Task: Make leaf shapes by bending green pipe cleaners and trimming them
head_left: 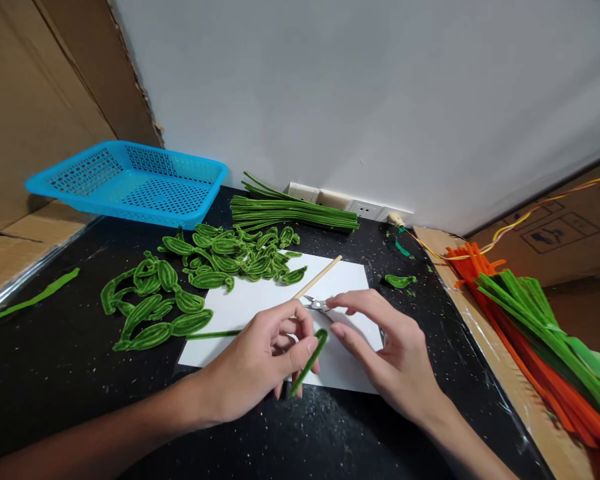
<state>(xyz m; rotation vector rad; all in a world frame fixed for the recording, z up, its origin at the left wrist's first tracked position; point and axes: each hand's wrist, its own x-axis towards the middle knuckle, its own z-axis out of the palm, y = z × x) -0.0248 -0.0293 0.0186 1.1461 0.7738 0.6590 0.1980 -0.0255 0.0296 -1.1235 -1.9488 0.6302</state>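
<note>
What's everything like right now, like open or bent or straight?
Left hand: closed on a green stem
That stem: bent
Right hand: fingers curled at the pliers
Pliers: jaws parted
Paper: flat, partly covered
Wooden stick: straight
Green pieces: looped, piled
Long green stems: lying bunched, mostly straight
Blue basket: upright, open-topped
Orange strips: bunched

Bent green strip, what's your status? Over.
Left hand holding bent green strip. Right hand at small pliers. Wooden stick close by, perhaps in the way.
</note>
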